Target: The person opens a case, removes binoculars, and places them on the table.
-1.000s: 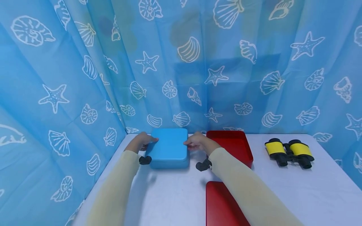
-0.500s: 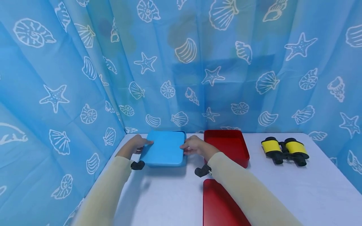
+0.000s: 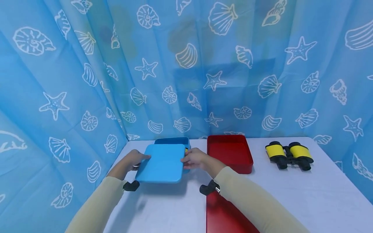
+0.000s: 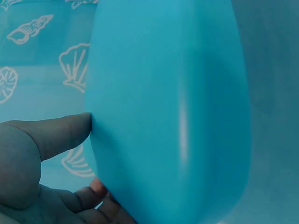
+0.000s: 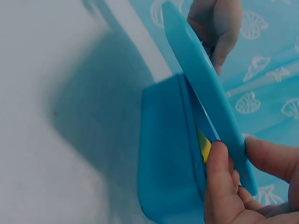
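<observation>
A blue lid (image 3: 161,163) is held between both hands, lifted off a blue box (image 5: 163,149) and drawn toward the body. The left hand (image 3: 133,159) pinches its left edge, thumb on top and fingers beneath. At the right edge the right hand (image 3: 196,158) grips it the same way, thumb against one face and fingers against the other. Tilted, the lid hides most of the box in the head view; the box's back rim shows behind it. Something yellow (image 5: 203,144) shows inside the box through the gap; the rest of it is hidden.
An open red box (image 3: 228,152) stands to the right of the blue one. A red lid (image 3: 224,213) lies in front of it, partly under the right sleeve. Yellow and black binoculars (image 3: 289,155) lie farther right. A shell-print curtain (image 3: 186,81) hangs behind the white table (image 3: 291,191).
The blue lid has come off the blue box and moved toward the body and slightly left with both hands. The box's back rim and something yellow inside have come into view.
</observation>
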The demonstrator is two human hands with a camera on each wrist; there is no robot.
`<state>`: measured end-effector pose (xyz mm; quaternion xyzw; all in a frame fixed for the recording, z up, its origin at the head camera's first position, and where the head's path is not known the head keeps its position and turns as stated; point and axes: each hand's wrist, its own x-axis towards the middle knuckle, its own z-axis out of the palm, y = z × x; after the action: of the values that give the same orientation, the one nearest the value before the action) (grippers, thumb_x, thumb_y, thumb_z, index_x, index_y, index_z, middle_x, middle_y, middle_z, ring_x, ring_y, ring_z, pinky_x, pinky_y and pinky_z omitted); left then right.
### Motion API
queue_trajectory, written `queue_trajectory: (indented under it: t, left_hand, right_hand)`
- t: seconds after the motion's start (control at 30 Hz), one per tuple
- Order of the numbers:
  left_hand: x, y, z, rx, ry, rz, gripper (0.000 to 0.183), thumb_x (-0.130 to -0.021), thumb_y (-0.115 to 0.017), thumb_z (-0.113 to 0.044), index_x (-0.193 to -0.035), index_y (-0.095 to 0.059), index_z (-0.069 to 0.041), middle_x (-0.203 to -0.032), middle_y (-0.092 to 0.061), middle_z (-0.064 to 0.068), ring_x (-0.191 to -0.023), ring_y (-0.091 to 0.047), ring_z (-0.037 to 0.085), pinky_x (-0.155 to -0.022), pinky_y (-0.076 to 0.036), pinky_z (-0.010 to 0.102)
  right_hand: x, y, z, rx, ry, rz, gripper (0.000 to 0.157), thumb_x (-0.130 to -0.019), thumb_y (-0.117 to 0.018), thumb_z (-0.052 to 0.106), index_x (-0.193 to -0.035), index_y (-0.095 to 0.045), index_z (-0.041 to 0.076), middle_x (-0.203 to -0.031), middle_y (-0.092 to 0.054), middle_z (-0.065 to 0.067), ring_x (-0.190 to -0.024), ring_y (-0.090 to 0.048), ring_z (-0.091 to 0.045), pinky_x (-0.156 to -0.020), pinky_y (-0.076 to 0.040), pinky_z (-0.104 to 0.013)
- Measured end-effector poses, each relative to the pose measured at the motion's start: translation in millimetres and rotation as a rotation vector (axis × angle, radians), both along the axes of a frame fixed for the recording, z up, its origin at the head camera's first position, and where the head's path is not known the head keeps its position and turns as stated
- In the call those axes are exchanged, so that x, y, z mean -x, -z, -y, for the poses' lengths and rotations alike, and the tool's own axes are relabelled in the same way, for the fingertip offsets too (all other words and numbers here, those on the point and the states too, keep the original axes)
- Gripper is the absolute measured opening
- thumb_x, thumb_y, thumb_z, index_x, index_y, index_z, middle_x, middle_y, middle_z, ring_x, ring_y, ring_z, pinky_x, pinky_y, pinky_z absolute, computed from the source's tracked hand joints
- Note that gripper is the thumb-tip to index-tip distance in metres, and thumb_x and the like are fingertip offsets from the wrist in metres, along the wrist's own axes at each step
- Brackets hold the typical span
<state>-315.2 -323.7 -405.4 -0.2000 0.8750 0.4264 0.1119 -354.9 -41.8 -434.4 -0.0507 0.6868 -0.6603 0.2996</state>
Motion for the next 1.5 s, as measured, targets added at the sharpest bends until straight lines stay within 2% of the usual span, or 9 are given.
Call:
queue_trajectory:
  t: [0.2, 0.33, 0.6, 0.87, 1.13, 1.5]
  left_hand:
    - [-16.7, 4.2, 5, 0.017, 0.025, -0.004, 0.070, -0.096, -0.062, -0.028, -0.139, -0.028, 0.015, -0.136, -0.039, 0.034, -0.120, -0.045, 0.049, -0.095, -0.043, 0.060]
    - [-30.3, 7.7, 5, 0.040, 0.035, 0.000, 0.067, -0.096, -0.062, -0.029, -0.136, -0.031, 0.015, -0.133, -0.042, 0.035, -0.119, -0.047, 0.050, -0.093, -0.045, 0.059]
    - [-61.6, 16.0, 8, 0.084, 0.056, -0.010, 0.066, -0.095, -0.063, -0.032, -0.130, -0.037, 0.017, -0.127, -0.047, 0.036, -0.116, -0.048, 0.055, -0.086, -0.049, 0.059]
    - [-86.3, 24.3, 9, 0.115, 0.065, -0.012, 0.060, -0.093, -0.066, -0.033, -0.122, -0.045, 0.015, -0.116, -0.054, 0.030, -0.109, -0.054, 0.050, -0.081, -0.052, 0.055]
    - [-98.4, 27.1, 3, 0.157, 0.065, 0.025, 0.054, -0.093, -0.067, -0.032, -0.115, -0.050, 0.014, -0.107, -0.058, 0.024, -0.102, -0.059, 0.044, -0.075, -0.056, 0.050]
    - [-102.0, 34.1, -3, 0.189, 0.083, 0.055, 0.050, -0.092, -0.068, -0.032, -0.110, -0.051, 0.011, -0.102, -0.059, 0.022, -0.100, -0.060, 0.044, -0.072, -0.057, 0.046]
  right_hand:
    - [-16.0, 6.1, 2, -0.012, -0.012, -0.011, 0.045, -0.089, -0.070, 0.005, -0.126, -0.046, -0.005, -0.109, -0.058, -0.020, -0.093, -0.067, -0.029, -0.084, -0.054, -0.043]
    - [-27.5, 9.1, 1, -0.022, -0.009, 0.000, 0.046, -0.089, -0.071, 0.007, -0.127, -0.047, -0.005, -0.107, -0.059, -0.019, -0.090, -0.067, -0.027, -0.079, -0.057, -0.040]
    - [-56.8, 11.7, 0, 0.031, -0.025, 0.020, 0.051, -0.089, -0.071, 0.008, -0.131, -0.044, -0.005, -0.104, -0.061, -0.019, -0.090, -0.068, -0.027, -0.076, -0.057, -0.038]
    - [-83.2, 17.1, -1, 0.019, -0.036, 0.020, 0.050, -0.087, -0.074, 0.009, -0.127, -0.047, -0.004, -0.100, -0.061, -0.018, -0.087, -0.069, -0.026, -0.075, -0.057, -0.037]
    - [-97.1, 28.5, -5, 0.012, -0.044, 0.020, 0.047, -0.087, -0.073, 0.008, -0.125, -0.048, -0.004, -0.099, -0.062, -0.017, -0.086, -0.069, -0.026, -0.074, -0.058, -0.038]
    - [-103.7, 32.4, -9, -0.025, -0.073, 0.030, 0.042, -0.086, -0.073, 0.005, -0.120, -0.049, -0.003, -0.099, -0.060, -0.017, -0.086, -0.068, -0.026, -0.074, -0.058, -0.037]
